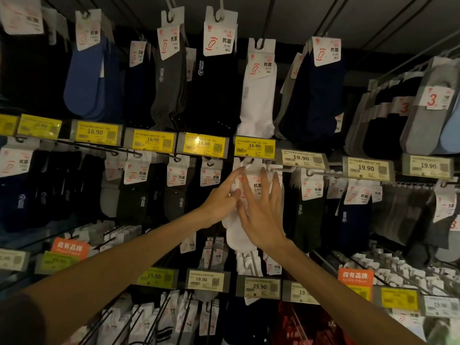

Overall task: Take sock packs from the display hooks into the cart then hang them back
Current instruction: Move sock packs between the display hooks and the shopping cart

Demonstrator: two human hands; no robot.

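A white sock pack (254, 180) hangs in the middle row of the display, its card top at a hook (249, 161) under the 16.90 price tag. My left hand (222, 199) reaches it from the left, index finger stretched up to the card's top and thumb against the pack's left edge. My right hand (261, 212) lies spread over the front of the pack with straight fingers pointing up. The lower part of the white socks (236, 235) shows beneath both hands. The cart is out of view.
Rows of dark, blue, grey and white sock packs hang on hooks all around. Yellow price tags (204, 144) line the rail above the hands. Long black hooks (124, 150) jut out at the left, and white hooks (323, 174) at the right. More packs fill the rows below.
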